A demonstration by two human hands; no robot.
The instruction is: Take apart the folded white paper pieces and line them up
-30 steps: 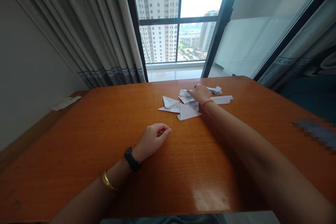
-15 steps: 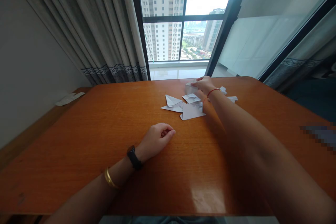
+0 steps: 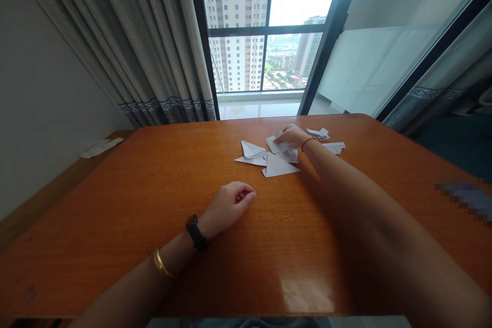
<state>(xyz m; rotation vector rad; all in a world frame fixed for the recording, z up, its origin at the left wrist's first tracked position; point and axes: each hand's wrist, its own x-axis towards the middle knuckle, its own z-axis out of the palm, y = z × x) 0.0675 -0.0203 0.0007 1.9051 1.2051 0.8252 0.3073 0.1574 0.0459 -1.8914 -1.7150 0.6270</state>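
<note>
Several folded white papers lie in a loose group near the far side of the wooden table. My right hand reaches to the back of this group, its fingers closed on a white folded paper. In front of it lie a pointed folded paper on the left and a larger folded paper nearer me. My left hand rests on the table in front of the papers, fingers curled together with nothing visible in them.
Beyond my right wrist lie a small stack of folded paper and a flat folded strip. A blurred dark object is at the right edge. White sheets lie at the far left, below the curtain.
My right hand has come slightly down and left with its paper, onto the back of the group. More of the small stack behind my wrist shows. My left hand has stayed in place.
</note>
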